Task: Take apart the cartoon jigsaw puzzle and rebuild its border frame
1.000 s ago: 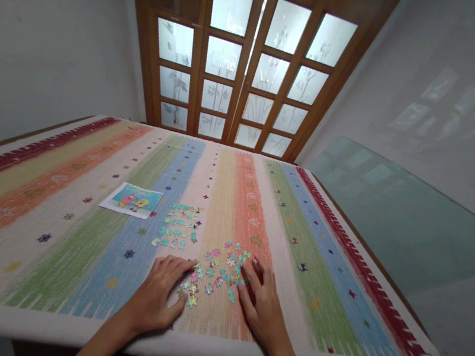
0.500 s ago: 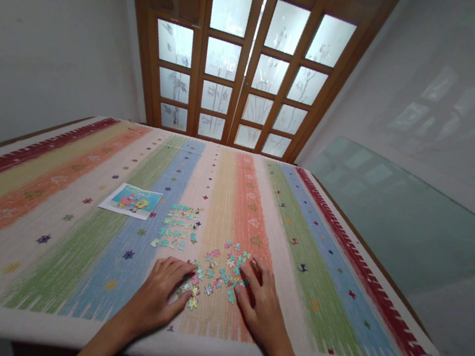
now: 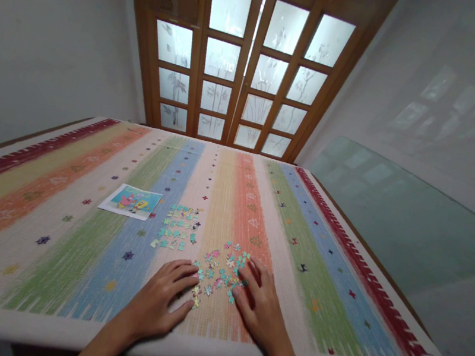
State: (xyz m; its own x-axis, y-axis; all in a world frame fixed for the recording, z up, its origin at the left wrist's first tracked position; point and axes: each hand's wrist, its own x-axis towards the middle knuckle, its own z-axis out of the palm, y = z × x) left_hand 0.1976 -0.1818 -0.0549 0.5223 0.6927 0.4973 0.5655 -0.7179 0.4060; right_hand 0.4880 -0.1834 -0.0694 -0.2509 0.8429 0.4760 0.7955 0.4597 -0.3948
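One plain pale wall (image 3: 36,50) bounded the scene at far left, beside a broad striped cloth (image 3: 226,191) that ran across most of the view, banded in dark red, yellow, orange, green, blue and white with small printed motifs. On its left half lay a printed sheet (image 3: 131,201), flat and set at a slight angle, showing a pink figure and a yellow figure against a turquoise ground. To the right of the sheet, and nearer the person, the left hand (image 3: 164,296) was found palm down and open, its fingers bent and its thumb standing apart; the fingertips were observed at the left edge of the loose jigsaw pieces (image 3: 230,263). Just beyond that hand, sorted pieces (image 3: 180,223) were laid in short rows, mostly turquoise and pale green. At the far end stood wooden doors (image 3: 237,94) with frosted panes bearing plant designs. The loose pieces, turquoise, pink and yellow, lay irregularly between the two hands. The right hand (image 3: 260,302) was likewise lowered and open, fingers curved and parted from the thumb, tips at the cluster's right edge; whether either hand pressed on a piece could not be determined. Further right, a greenish glass panel (image 3: 398,215) showed before a second pale wall (image 3: 457,98) marked with patches of light
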